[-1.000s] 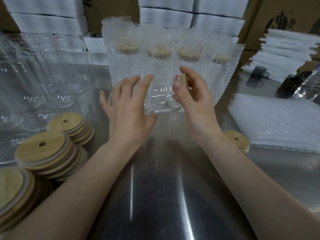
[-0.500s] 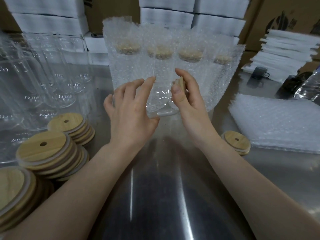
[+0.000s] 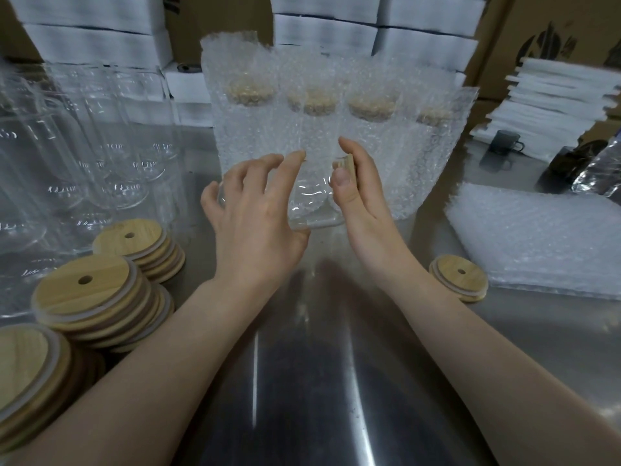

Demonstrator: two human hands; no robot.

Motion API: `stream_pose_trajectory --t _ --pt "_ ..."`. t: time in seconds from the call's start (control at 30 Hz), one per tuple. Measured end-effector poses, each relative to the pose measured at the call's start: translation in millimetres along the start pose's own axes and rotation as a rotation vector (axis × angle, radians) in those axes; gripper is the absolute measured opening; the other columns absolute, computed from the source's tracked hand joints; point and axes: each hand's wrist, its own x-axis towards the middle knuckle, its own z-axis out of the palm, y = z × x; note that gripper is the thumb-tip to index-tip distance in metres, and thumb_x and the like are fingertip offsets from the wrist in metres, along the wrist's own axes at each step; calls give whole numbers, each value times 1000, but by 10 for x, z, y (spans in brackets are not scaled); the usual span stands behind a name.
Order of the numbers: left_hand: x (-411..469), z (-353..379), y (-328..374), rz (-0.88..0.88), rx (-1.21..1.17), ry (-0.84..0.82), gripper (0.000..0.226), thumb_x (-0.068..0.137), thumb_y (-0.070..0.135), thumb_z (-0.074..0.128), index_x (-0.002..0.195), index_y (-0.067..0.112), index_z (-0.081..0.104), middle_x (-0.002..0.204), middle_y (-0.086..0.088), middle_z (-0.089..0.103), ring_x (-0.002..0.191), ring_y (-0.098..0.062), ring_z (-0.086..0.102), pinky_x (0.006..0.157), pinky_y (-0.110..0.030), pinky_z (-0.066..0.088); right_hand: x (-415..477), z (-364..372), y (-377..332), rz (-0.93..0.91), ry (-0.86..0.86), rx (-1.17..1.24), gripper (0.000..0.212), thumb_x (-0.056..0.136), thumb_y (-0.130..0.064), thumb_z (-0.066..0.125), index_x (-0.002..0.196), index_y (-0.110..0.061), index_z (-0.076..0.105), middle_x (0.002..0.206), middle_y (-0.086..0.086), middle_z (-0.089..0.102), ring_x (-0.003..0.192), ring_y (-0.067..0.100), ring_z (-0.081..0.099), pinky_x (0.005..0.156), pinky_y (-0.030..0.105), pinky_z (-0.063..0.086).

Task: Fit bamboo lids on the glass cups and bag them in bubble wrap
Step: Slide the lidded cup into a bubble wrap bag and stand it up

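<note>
A clear glass cup (image 3: 311, 203) lies tipped between my hands above the steel table (image 3: 319, 381), its base toward me. My left hand (image 3: 255, 210) curls round the cup's left side. My right hand (image 3: 361, 193) pinches a bamboo lid (image 3: 346, 164) on edge against the cup's far end. Behind stand several bubble-wrap bags (image 3: 336, 129), each holding a lidded cup. Stacks of bamboo lids (image 3: 97, 297) sit at my left, and one lid (image 3: 458, 277) lies at my right.
Bare glass cups (image 3: 84, 146) crowd the left of the table. A pile of flat bubble-wrap bags (image 3: 537, 240) lies at the right. White foam boxes (image 3: 322, 28) and cardboard cartons (image 3: 551, 31) line the back. A small dark mug (image 3: 504, 146) stands far right.
Both hands with the cup and lid have shifted slightly away from me and closer together; the lid sits tighter against the cup.
</note>
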Motion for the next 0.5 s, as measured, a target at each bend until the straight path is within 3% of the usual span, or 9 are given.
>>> stream_pose_trajectory --t 0.1,0.2,0.27,0.4,0.43,0.5 --pt "5 -10 2 10 5 12 87 65 20 81 144 28 46 140 1 51 132 -29 42 102 -59 32 12 -13 -6 4 3 3 60 93 -49 38 148 -27 31 129 -34 33 140 5 30 120 41 25" --pt "3 -9 22 -14 -37 -3 84 69 25 80 145 30 43 141 3 49 132 -26 40 104 -54 30 39 -62 -4 -3 -52 16 58 95 -50 34 150 -31 29 127 -39 37 136 0 33 120 35 24" --pt "-1 -8 39 -43 -103 -13 84 71 31 79 146 31 41 142 4 48 132 -24 40 103 -50 29 55 -116 -27 -76 -1 -43 51 98 -45 30 146 -30 35 123 -35 46 130 -3 40 116 30 28" --pt "18 -17 15 -139 -289 16 89 72 44 78 148 26 36 141 0 48 132 -25 42 107 -52 35 95 -354 -40 -41 504 -158 32 98 -26 40 117 -22 66 113 -5 66 101 7 61 93 32 50" --pt "27 -11 -5 -176 -330 34 91 72 46 78 149 24 34 142 -1 48 133 -25 42 107 -53 37 120 -459 -13 8 618 -233 29 96 -20 43 112 -19 68 110 -3 67 97 10 61 92 36 50" --pt "48 11 -63 -263 -407 73 94 72 46 80 149 21 32 144 -2 46 134 -23 42 109 -51 38 176 -675 47 165 730 -492 32 91 -15 46 114 -19 67 119 2 64 107 18 58 98 40 45"
